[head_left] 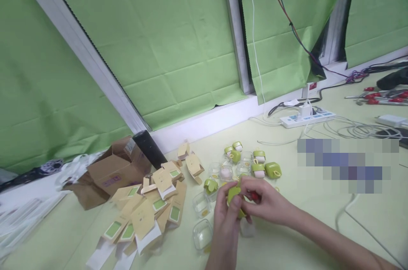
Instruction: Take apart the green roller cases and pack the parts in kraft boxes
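Both my hands meet low in the middle of the view, over a pale green table (287,240). My left hand (227,219) is closed around a small lime-green case (233,195), thumb on top. My right hand (265,202) pinches at the same case; something small and red (254,196) shows between its fingers. Just behind them lie several more green cases (272,170) and several clear plastic boxes (202,234). A heap of tan cardboard packaging cards (149,210) with green windows lies to the left.
An open brown carton (111,172) and a black cylinder (149,147) stand at the left back. A white power strip (307,118) with cables, red-handled tools (382,96) and a white charger (387,120) lie at the right. Green fabric covers the wall behind.
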`<state>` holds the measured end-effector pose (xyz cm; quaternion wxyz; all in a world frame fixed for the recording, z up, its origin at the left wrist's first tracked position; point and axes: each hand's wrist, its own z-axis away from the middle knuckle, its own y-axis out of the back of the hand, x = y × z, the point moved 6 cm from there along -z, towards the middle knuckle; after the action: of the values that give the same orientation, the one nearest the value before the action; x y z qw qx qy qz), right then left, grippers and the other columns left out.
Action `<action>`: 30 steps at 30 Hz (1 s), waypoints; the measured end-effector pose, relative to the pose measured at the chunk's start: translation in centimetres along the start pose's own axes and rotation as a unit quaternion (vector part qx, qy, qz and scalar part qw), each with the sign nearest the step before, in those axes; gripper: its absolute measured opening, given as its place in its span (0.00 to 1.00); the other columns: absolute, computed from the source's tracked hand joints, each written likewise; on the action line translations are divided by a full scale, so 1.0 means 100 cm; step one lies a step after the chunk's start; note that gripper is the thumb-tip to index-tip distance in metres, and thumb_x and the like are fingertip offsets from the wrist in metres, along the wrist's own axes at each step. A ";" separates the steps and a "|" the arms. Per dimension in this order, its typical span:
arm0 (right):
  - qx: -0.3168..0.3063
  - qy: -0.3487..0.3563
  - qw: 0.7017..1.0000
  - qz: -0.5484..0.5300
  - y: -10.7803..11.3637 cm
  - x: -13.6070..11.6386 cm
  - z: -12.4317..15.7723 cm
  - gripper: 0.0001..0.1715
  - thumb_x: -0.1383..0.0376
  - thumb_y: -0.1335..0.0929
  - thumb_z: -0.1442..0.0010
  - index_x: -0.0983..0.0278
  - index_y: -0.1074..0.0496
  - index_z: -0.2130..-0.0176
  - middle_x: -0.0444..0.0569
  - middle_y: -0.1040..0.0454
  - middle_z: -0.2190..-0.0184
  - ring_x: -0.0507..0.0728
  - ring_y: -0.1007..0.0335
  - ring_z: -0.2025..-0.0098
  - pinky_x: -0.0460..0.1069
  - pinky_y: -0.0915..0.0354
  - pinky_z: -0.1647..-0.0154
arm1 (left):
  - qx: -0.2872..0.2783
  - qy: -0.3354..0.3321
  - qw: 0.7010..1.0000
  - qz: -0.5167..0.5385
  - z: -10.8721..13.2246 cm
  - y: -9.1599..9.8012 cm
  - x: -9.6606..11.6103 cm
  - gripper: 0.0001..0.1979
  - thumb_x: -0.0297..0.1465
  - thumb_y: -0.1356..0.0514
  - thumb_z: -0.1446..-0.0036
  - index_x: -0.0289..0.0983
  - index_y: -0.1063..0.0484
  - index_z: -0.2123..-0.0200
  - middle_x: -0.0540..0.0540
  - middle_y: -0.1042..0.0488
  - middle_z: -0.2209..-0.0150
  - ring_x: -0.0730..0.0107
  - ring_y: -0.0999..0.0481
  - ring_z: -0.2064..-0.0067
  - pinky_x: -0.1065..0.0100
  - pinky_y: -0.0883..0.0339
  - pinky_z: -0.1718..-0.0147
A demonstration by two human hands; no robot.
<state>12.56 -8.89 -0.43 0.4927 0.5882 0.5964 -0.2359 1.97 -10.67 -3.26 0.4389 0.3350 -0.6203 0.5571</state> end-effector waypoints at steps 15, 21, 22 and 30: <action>0.165 -0.128 0.978 0.024 0.095 0.019 0.029 0.17 0.51 0.32 0.46 0.61 0.32 0.73 0.39 0.37 0.82 0.48 0.45 0.82 0.44 0.45 0.82 | -0.017 -0.032 0.949 -0.312 -0.032 -0.024 0.016 0.20 0.45 0.45 0.44 0.41 0.34 0.52 0.44 0.35 0.56 0.70 0.32 0.65 0.69 0.35 0.68; 0.088 -0.153 0.974 0.144 0.106 0.054 0.028 0.20 0.48 0.33 0.46 0.60 0.23 0.69 0.48 0.24 0.69 0.59 0.29 0.66 0.50 0.34 0.65 | -0.004 -0.098 0.859 -0.503 -0.029 -0.008 0.012 0.22 0.37 0.38 0.52 0.45 0.31 0.51 0.42 0.38 0.49 0.47 0.45 0.42 0.47 0.53 0.43; 0.083 -0.152 0.975 0.142 0.102 0.058 0.028 0.21 0.48 0.34 0.45 0.60 0.23 0.66 0.49 0.23 0.67 0.59 0.29 0.64 0.50 0.33 0.64 | -0.026 -0.112 0.844 -0.525 -0.027 -0.016 0.007 0.25 0.38 0.38 0.53 0.45 0.32 0.49 0.41 0.38 0.46 0.46 0.49 0.39 0.45 0.58 0.41; 0.146 -0.158 0.965 0.150 0.104 0.039 0.051 0.26 0.47 0.42 0.38 0.62 0.29 0.57 0.49 0.27 0.68 0.57 0.31 0.66 0.50 0.34 0.65 | -0.157 -0.227 0.838 -0.471 -0.024 -0.069 -0.021 0.11 0.30 0.37 0.52 0.44 0.24 0.62 0.40 0.24 0.62 0.45 0.33 0.50 0.43 0.55 0.44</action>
<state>24.50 -9.46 -2.76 0.5189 0.6921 0.3746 -0.3337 9.38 -9.55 -2.43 0.5422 0.6304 -0.5487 0.0864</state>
